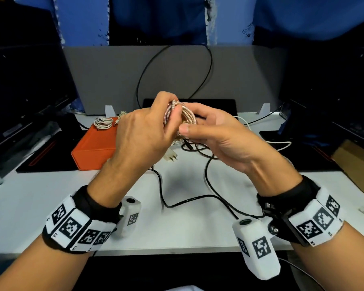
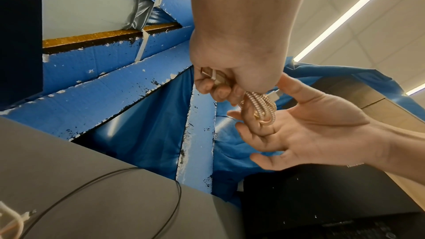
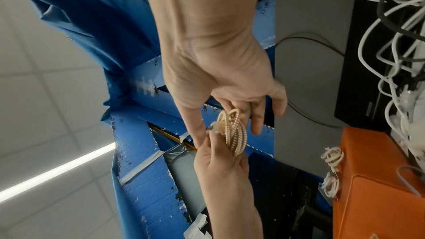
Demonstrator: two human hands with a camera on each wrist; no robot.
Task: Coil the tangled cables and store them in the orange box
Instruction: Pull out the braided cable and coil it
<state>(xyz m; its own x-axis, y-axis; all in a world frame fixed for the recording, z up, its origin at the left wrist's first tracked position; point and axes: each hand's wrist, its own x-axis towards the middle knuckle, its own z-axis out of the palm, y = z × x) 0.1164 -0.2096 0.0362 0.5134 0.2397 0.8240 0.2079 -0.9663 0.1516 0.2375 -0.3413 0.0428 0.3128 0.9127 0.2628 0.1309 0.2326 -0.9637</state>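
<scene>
Above the desk [image 1: 51,206], both hands meet around a small pink coil [image 1: 178,114]. The left hand [image 1: 143,131] has its fingers curled round the coil's near side, gripping it; the right hand [image 1: 214,133] steadies the far side, thumb pressed at the loops and fingers loosely spread behind. Below the grip, black cables [image 1: 206,171] and a white plug [image 1: 171,157] lie tangled. Left of the grip and farther back sits the orange box [image 1: 93,148], a white coil [image 1: 103,122] resting on its top.
</scene>
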